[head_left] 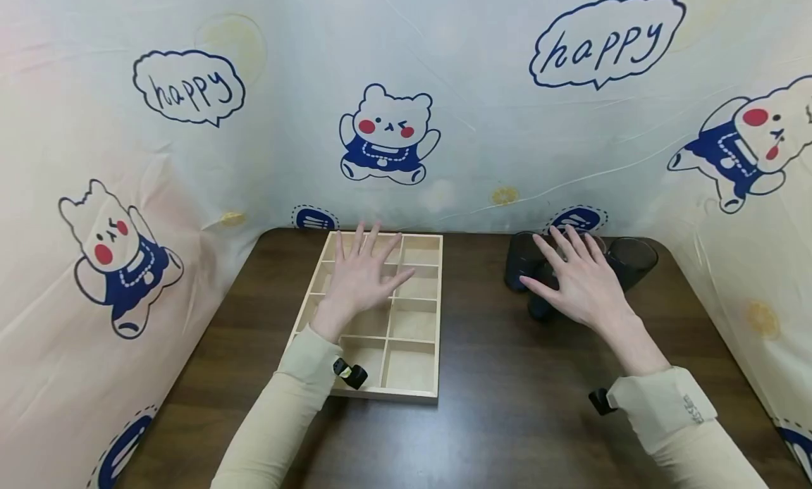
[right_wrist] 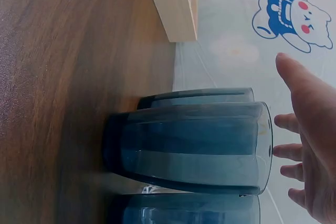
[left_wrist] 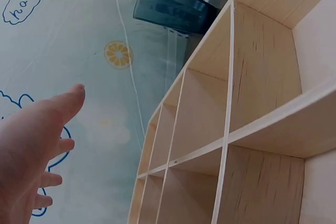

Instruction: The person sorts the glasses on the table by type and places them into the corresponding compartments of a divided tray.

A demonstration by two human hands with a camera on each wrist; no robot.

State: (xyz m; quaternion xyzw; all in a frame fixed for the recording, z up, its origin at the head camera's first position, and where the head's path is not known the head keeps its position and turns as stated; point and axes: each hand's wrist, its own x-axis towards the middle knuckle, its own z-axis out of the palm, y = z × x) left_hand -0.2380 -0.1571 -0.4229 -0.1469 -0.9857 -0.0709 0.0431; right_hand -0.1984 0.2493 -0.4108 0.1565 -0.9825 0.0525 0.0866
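My left hand [head_left: 360,274] hovers with spread fingers over a pale wooden divided box [head_left: 411,366] that lies on the table. In the left wrist view the same hand [left_wrist: 34,145] stays apart from the box's thin dividers [left_wrist: 229,93]. My right hand [head_left: 585,283], fingers also spread, is above several dark blue tinted glasses [head_left: 521,256]. It hides part of them in the head view. The right wrist view has one ribbed glass [right_wrist: 194,148] standing upright in front, its rim close to the fingertips. Neither hand holds anything.
The dark wooden table [head_left: 501,404] meets a printed cloth [head_left: 469,151] at the back and on both sides. Another glass [head_left: 633,260] stands at the back right. Each sleeve cuff carries a small black device [head_left: 350,373].
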